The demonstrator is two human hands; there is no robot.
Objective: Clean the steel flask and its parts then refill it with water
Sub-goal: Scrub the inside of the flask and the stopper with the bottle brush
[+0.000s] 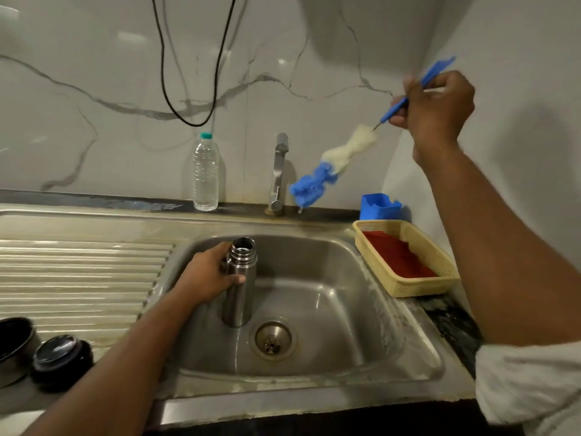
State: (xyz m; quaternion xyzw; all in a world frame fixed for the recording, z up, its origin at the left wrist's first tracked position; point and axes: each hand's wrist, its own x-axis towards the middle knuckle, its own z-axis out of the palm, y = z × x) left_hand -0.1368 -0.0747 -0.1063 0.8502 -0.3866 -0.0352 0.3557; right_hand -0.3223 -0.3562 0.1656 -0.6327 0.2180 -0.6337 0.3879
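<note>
The steel flask [238, 291] stands upright in the sink basin [330, 294], its mouth uncapped, and my left hand [209, 275] grips its upper body. My right hand [435, 105] is raised high at the right, closed on the blue handle of a bottle brush [333, 162]. The brush's white and blue sponge head hangs down toward the tap [278, 174], well clear of the flask, with a drop falling from its tip. The flask's black lid [61, 360] and steel cup [14, 347] rest on the drainboard at the lower left.
A clear plastic water bottle [206, 174] stands on the ledge behind the sink, left of the tap. A yellow basket [418, 287] with a red cloth sits on the counter right of the basin, a blue holder [379, 206] behind it. A black cable [163, 58] hangs on the wall.
</note>
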